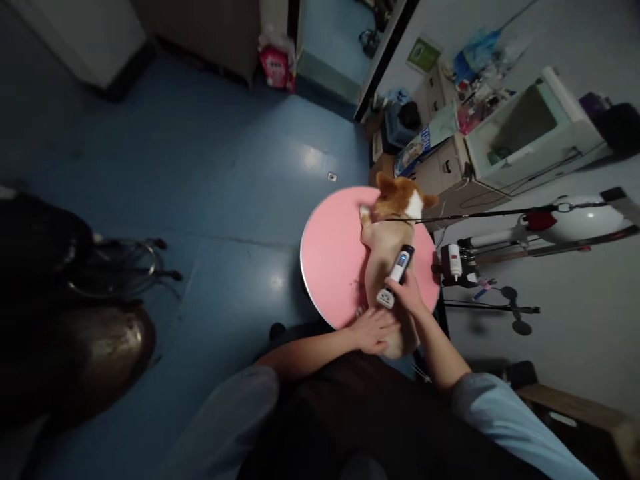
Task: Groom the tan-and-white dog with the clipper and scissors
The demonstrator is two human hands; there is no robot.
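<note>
- Head view: right grip wrapped around the hair clipper, over the dog's back.
- Left grip spread flat on the dog's rump, at the round bench's six o'clock edge.
- Dog's head towards one o'clock; pink room towards nine.

The dog faces away, its muzzle hidden. The clipper's lit display is too small to read; some fingers of the right hand are out of sight. The tabletop's near rim is partly covered. A dark bulky object at left is cut off.
</note>
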